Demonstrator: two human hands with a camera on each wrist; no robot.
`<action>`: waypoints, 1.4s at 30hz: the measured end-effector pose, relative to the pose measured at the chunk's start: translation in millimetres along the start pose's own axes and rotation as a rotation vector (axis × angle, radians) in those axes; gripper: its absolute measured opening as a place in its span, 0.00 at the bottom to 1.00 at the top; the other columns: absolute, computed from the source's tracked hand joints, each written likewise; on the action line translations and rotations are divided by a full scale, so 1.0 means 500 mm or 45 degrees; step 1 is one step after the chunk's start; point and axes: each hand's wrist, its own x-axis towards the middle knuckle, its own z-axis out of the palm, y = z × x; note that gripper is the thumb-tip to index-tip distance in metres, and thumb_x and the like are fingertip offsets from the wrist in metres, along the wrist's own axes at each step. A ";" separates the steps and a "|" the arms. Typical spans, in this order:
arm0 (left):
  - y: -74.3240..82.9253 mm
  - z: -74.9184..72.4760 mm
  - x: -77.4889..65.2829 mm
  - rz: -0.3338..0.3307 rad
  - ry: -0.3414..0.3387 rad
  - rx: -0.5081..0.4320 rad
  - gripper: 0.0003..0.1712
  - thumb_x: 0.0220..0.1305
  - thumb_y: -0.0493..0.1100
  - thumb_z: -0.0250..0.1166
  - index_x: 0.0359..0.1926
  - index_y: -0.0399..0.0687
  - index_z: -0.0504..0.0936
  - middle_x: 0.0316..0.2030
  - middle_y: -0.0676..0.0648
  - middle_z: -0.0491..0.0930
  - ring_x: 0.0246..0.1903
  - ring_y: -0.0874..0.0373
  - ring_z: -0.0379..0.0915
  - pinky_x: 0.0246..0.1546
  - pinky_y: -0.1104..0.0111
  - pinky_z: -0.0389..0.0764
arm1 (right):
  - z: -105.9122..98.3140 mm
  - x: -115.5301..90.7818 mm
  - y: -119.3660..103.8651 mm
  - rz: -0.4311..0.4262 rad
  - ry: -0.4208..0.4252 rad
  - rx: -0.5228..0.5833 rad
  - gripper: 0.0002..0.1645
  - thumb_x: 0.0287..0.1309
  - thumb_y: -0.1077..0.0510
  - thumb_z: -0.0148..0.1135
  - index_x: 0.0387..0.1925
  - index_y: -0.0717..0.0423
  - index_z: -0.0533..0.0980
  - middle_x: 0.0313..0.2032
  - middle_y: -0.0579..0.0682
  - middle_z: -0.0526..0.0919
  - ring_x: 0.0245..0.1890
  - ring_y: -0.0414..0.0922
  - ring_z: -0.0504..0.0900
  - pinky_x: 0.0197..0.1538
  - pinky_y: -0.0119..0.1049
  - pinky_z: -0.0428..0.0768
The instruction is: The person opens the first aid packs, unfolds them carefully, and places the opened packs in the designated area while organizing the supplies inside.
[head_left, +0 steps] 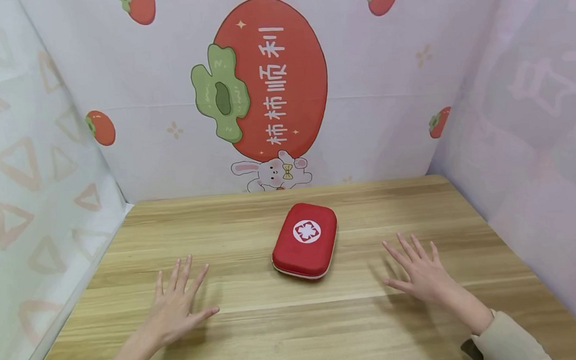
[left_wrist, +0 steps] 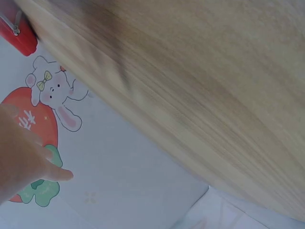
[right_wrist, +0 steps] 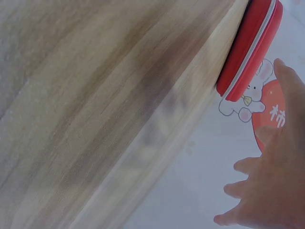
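Note:
A red zippered first-aid case with a white round emblem lies closed on the wooden table, slightly tilted to the right. My left hand hovers over the table to the left of the case, fingers spread and holding nothing. On the other side, my right hand also has its fingers spread, apart from the case. The right wrist view shows the zipper along the side of the case. Only a corner of the case with a zipper pull appears in the left wrist view.
Behind the table hangs a white cloth printed with a large persimmon and a rabbit. Pale patterned cloths close off the left side and the right side. Bare wood surrounds the case.

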 end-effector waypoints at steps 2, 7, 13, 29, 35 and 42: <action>0.001 -0.001 -0.001 -0.002 -0.002 0.001 0.48 0.53 0.65 0.54 0.68 0.56 0.44 0.66 0.36 0.34 0.64 0.48 0.18 0.59 0.45 0.20 | -0.001 0.000 0.000 -0.004 0.010 -0.008 0.46 0.50 0.36 0.54 0.66 0.45 0.50 0.64 0.66 0.47 0.62 0.67 0.42 0.56 0.71 0.37; 0.003 0.000 -0.004 0.006 0.012 0.003 0.48 0.53 0.65 0.53 0.68 0.58 0.42 0.66 0.36 0.35 0.64 0.48 0.18 0.59 0.46 0.19 | -0.004 0.003 -0.002 -0.015 0.040 -0.039 0.46 0.49 0.37 0.55 0.66 0.45 0.50 0.63 0.66 0.49 0.62 0.67 0.44 0.56 0.71 0.38; 0.005 0.002 -0.002 0.023 0.028 0.002 0.48 0.52 0.65 0.54 0.68 0.58 0.42 0.67 0.37 0.34 0.65 0.45 0.22 0.59 0.44 0.21 | -0.009 0.009 -0.005 -0.023 0.038 -0.044 0.46 0.49 0.35 0.54 0.66 0.45 0.51 0.64 0.65 0.49 0.62 0.66 0.43 0.57 0.70 0.38; 0.041 0.009 0.050 0.091 -0.029 -0.116 0.44 0.52 0.65 0.55 0.66 0.51 0.54 0.67 0.38 0.37 0.65 0.40 0.28 0.58 0.37 0.33 | -0.003 0.068 -0.004 -0.073 0.017 0.064 0.43 0.50 0.37 0.55 0.64 0.49 0.55 0.64 0.64 0.50 0.61 0.66 0.47 0.53 0.73 0.44; 0.066 0.014 0.082 0.141 -0.052 -0.125 0.44 0.52 0.65 0.55 0.65 0.51 0.56 0.67 0.41 0.42 0.65 0.41 0.34 0.58 0.37 0.42 | 0.008 0.106 -0.010 -0.084 -0.018 0.198 0.40 0.53 0.42 0.56 0.64 0.51 0.56 0.63 0.63 0.52 0.61 0.66 0.49 0.56 0.70 0.43; 0.092 0.024 0.116 0.240 -0.063 -0.190 0.40 0.54 0.61 0.57 0.63 0.48 0.60 0.66 0.43 0.46 0.65 0.44 0.40 0.62 0.45 0.43 | 0.016 0.150 -0.023 -0.106 -0.001 0.317 0.37 0.53 0.45 0.57 0.62 0.53 0.60 0.62 0.63 0.57 0.60 0.62 0.57 0.59 0.64 0.51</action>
